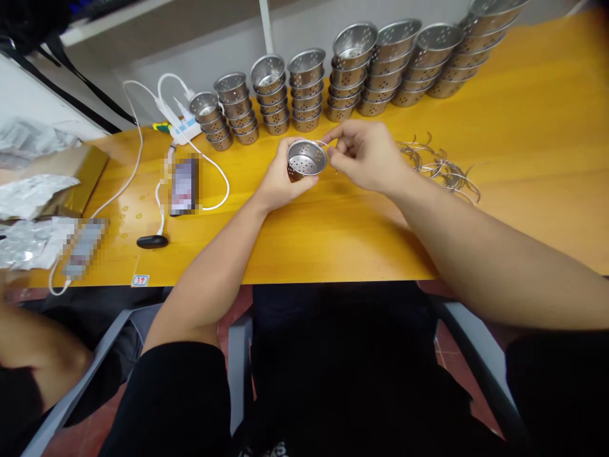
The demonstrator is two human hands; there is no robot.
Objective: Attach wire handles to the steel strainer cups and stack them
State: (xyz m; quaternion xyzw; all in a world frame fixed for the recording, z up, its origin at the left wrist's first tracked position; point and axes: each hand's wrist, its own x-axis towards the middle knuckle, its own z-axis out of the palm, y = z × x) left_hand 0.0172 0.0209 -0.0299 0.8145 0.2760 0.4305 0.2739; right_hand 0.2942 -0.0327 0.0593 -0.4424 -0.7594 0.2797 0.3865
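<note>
My left hand (280,181) is wrapped round a small perforated metal cup (307,160), whose open top faces up. Just right of the cup, my right hand (364,155) pinches a thin metal wire (322,143) between thumb and forefinger, at the cup's rim. Whether the wire is joined to the cup cannot be made out. A loose pile of curved wires (450,171) lies on the table to the right of my right hand. Behind both hands stand several stacks of similar perforated cups (307,95).
On the yellow table (285,254) are a phone (184,186), a white power strip (186,130) with cables and a black oval object (152,242). Plastic bags (33,238) and a box (88,174) are at the left. Another person's arm (40,349) shows at lower left.
</note>
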